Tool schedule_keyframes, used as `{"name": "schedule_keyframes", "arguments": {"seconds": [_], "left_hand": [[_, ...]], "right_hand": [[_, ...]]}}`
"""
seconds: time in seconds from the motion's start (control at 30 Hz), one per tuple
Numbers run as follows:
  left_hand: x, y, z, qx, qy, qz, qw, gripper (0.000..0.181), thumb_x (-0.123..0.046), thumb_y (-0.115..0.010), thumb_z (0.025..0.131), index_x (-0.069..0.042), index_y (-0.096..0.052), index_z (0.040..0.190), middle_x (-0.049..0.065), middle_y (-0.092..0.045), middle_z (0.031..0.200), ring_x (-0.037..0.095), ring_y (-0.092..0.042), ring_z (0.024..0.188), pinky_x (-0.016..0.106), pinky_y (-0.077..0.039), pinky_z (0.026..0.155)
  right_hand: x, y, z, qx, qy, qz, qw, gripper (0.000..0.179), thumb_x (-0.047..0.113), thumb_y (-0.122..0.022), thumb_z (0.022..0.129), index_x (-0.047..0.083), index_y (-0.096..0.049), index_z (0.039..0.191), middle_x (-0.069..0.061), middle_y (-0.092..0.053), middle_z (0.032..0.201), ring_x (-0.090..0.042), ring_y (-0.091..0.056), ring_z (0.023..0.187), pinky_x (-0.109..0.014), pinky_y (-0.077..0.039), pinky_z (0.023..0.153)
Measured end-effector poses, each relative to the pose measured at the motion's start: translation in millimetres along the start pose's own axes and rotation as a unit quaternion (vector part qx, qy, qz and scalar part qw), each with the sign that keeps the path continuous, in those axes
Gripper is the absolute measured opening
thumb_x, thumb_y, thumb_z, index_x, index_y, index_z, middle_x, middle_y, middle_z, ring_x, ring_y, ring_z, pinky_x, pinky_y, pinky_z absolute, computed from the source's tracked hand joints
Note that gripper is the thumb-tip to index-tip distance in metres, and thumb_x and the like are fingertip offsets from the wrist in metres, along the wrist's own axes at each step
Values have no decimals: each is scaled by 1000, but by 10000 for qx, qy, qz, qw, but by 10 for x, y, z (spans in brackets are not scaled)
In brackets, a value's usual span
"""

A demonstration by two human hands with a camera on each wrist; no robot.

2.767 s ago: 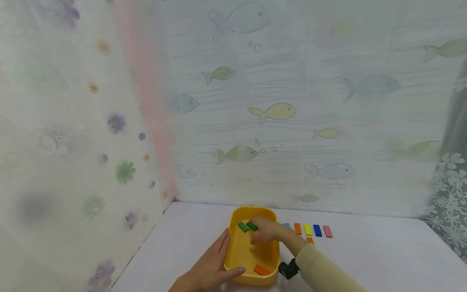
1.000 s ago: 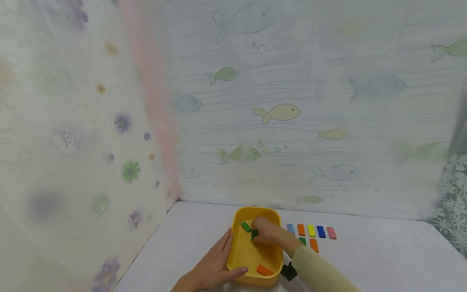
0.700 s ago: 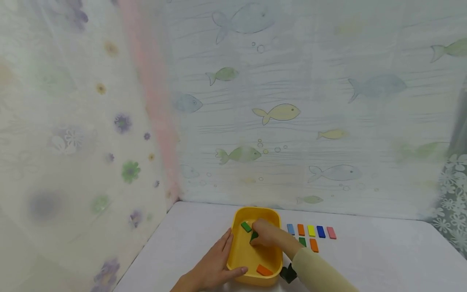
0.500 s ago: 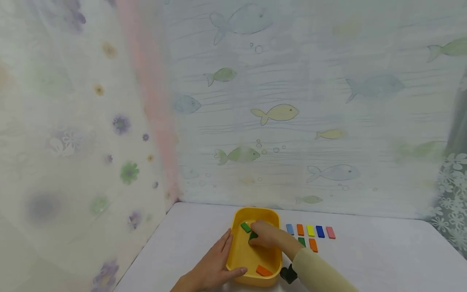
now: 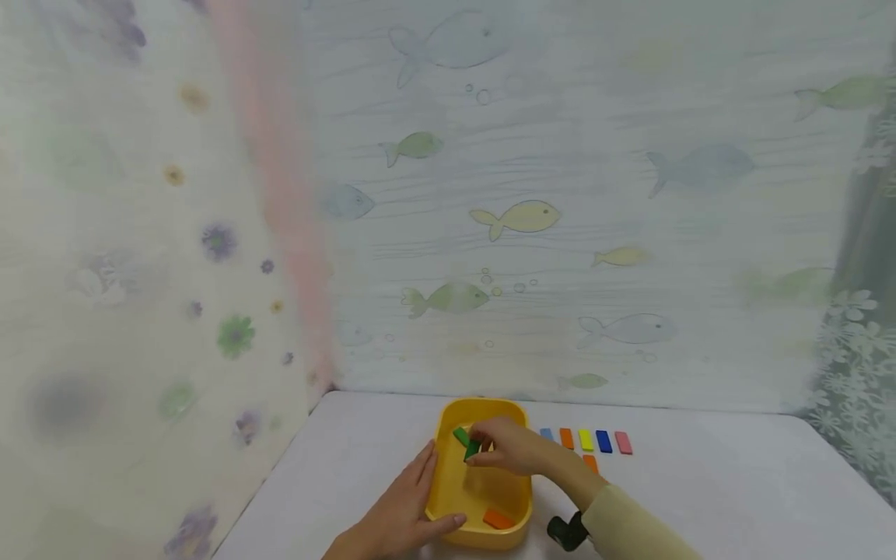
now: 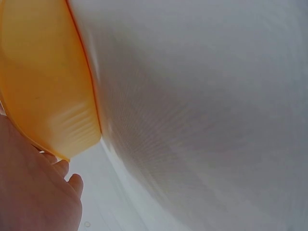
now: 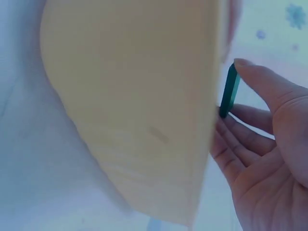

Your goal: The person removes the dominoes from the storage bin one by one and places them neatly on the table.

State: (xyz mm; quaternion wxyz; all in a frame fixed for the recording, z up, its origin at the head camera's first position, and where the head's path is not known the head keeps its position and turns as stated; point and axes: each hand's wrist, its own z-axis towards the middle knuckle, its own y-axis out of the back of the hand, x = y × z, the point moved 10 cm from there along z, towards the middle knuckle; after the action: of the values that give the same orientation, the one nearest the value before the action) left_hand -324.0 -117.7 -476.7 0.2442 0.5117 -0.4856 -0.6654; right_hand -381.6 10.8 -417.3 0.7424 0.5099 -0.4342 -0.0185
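A yellow plastic bin (image 5: 490,538) stands on the white table. My left hand (image 5: 399,505) rests against its left wall with fingers extended, the thumb over the near rim; the left wrist view shows this hand (image 6: 38,192) beside the bin wall. Over the bin, my right hand (image 5: 514,447) pinches a green domino (image 5: 472,449) between thumb and fingertips. In the right wrist view, the domino (image 7: 230,91) is seen edge-on above the rim. Inside the bin lie another green domino (image 5: 460,435) at the far left and an orange domino (image 5: 498,519) near the front.
Right of the bin is a row of dominoes: light blue (image 5: 547,434), orange (image 5: 567,438), yellow (image 5: 586,440), dark blue (image 5: 603,441) and pink (image 5: 624,442). Another orange domino (image 5: 591,464) lies nearer, partly behind my right forearm. A black device (image 5: 567,532) is at my right wrist.
My right hand has taken hold of one green domino in the bin and raised it slightly, tilted upright. The left hand stays at the bin. The view has shifted a little.
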Motion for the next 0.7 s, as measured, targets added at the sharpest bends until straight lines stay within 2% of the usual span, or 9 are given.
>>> {"name": "schedule_keyframes", "arguments": {"seconds": [0.17,0.33,0.43,0.7], "left_hand": [[25,-11,10,34,59,-51,10000,107,-75,-49,94,0,-16,163,12,-8,172,34,-24,154,63,-29,118],[56,-21,22,54,94,-103,9999,108,-75,-50,93,-1,-15,163,12,-8,172,35,-23,154,64,-28,118],[76,-37,28,76,142,-141,9998,108,-76,-50,93,-2,-14,163,11,-8,172,34,-23,154,63,-28,118],[81,-39,43,106,191,-137,9997,110,-77,-50,91,-2,-14,164,11,-7,172,34,-22,154,62,-27,119]], "right_hand": [[-33,147,-174,-221,-91,133,9996,25,32,-72,98,12,-69,114,10,-67,99,-5,-60,88,-21,-54,81],[-34,296,-384,-505,81,123,9986,24,30,-71,98,12,-67,112,10,-66,96,-8,-59,87,-23,-54,75],[-60,361,-505,-612,71,122,9980,25,31,-70,99,13,-66,116,10,-66,98,-8,-60,89,-23,-55,77],[-138,549,-775,-806,27,26,9967,34,33,-66,101,8,-61,124,8,-68,102,-8,-61,88,-25,-56,76]]}}
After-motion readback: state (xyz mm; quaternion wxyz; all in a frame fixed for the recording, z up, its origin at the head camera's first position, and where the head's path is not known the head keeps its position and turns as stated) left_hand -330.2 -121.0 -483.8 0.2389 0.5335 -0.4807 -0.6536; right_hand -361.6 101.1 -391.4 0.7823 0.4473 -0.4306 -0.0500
